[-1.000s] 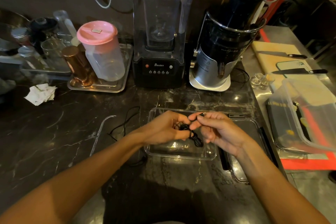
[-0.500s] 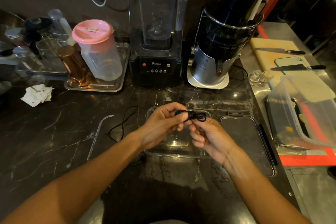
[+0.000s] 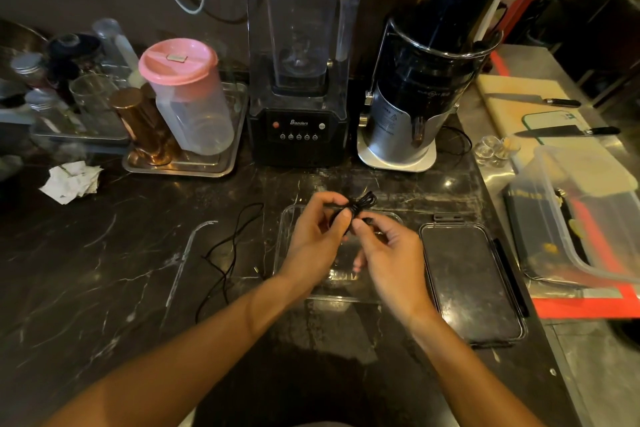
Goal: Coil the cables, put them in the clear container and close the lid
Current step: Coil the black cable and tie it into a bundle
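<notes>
Both hands have drifted toward the far rim of the container since a second ago; the cable bundle, then hanging between them over the tray, now rides higher, sticking up past the fingertips.

Coiled black cable sits between the two hands, above the far edge of the clear container, not yet inside it. Bundle is short and bunched; its long axis runs from lower left to upper right, loops fanning out toward the juicer.

Left hand: fingers curled, thumb and forefinger pinching the near-left end of the bundle. Right hand: fingers curled, thumb and forefinger pinching the cable just beside the left thumb. Hands touching or nearly so at the fingertips; cannot tell which.

Second black cable lies loose and uncoiled on the dark marble tabletop, left of the container, one strand running toward the left forearm.

Lid lies flat on the tabletop just right of the container, latch tab at its far edge. Container open.

Behind: blender centre, pink-lidded pitcher on a metal tray to the left, crumpled paper farther left. Two knives on a cutting board far right.
</notes>
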Tool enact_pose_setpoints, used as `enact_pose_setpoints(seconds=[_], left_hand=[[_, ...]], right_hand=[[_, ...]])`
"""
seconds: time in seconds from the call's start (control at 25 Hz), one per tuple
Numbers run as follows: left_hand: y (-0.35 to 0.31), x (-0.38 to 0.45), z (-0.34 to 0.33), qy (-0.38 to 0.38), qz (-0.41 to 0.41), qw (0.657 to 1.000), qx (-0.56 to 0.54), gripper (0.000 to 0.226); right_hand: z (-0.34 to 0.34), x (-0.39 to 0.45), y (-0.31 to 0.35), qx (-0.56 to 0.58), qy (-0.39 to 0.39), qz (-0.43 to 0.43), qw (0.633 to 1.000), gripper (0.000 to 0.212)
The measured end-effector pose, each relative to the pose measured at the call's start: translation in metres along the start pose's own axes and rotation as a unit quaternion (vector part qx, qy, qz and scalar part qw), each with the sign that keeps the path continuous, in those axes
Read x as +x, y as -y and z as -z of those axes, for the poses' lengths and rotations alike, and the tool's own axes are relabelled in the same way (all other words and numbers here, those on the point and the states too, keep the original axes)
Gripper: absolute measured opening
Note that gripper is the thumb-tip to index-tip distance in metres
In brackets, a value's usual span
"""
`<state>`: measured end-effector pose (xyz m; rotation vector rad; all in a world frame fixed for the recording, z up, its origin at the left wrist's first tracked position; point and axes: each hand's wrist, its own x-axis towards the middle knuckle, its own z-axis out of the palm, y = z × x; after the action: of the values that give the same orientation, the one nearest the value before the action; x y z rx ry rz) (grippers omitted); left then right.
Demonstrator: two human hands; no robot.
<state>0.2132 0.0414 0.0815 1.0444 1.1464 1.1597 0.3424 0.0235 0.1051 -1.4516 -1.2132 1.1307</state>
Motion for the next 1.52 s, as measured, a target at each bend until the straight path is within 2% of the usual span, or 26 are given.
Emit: enact_pose_setpoints(seconds=[0.16, 0.24, 0.32, 0.4, 0.64, 0.84, 0.96, 1.12, 1.32, 1.52], left_hand=[[-0.003, -0.002, 0.004, 0.058, -0.054, 0.995, 0.068, 0.028], [-0.002, -0.002, 0.001, 0.058, -0.041, 0.994, 0.088, 0.026], [-0.005, -0.003, -0.003, 0.043, -0.014, 0.997, 0.063, 0.025], [-0.01, -0.005, -0.004, 0.027, -0.006, 1.0, 0.007, 0.025], [-0.011, -0.003, -0.006, 0.014, -0.003, 0.995, -0.096, 0.021], [-0.013, -0.002, 0.001, 0.052, 0.008, 0.99, -0.13, 0.013], [-0.01, 0.001, 0.003, 0.055, 0.046, 0.986, -0.151, 0.015], [-0.009, 0.002, 0.002, 0.077, 0.098, 0.967, -0.22, 0.019], [-0.01, 0.001, 0.0, 0.089, 0.102, 0.972, -0.19, 0.021], [-0.027, 0.001, 0.001, 0.092, 0.071, 0.984, -0.135, 0.018]], right_hand=[[0.005, 0.001, -0.002, -0.069, 0.001, 0.059, 0.996, 0.018], [0.007, 0.004, -0.006, -0.125, 0.0, 0.099, 0.987, 0.024], [0.005, 0.003, -0.007, -0.172, 0.009, 0.148, 0.974, 0.021], [0.0, 0.0, -0.006, -0.165, 0.009, 0.171, 0.971, 0.018], [-0.008, -0.007, 0.008, 0.015, 0.038, 0.108, 0.993, 0.017], [-0.006, -0.007, 0.008, 0.038, 0.063, 0.092, 0.993, 0.018], [-0.005, -0.008, 0.009, 0.056, 0.075, 0.081, 0.992, 0.015], [-0.004, -0.005, 0.008, 0.123, 0.074, 0.014, 0.99, 0.019], [0.002, 0.001, 0.011, 0.188, 0.097, -0.054, 0.976, 0.026], [0.005, 0.002, 0.012, 0.191, 0.121, -0.048, 0.973, 0.029]])
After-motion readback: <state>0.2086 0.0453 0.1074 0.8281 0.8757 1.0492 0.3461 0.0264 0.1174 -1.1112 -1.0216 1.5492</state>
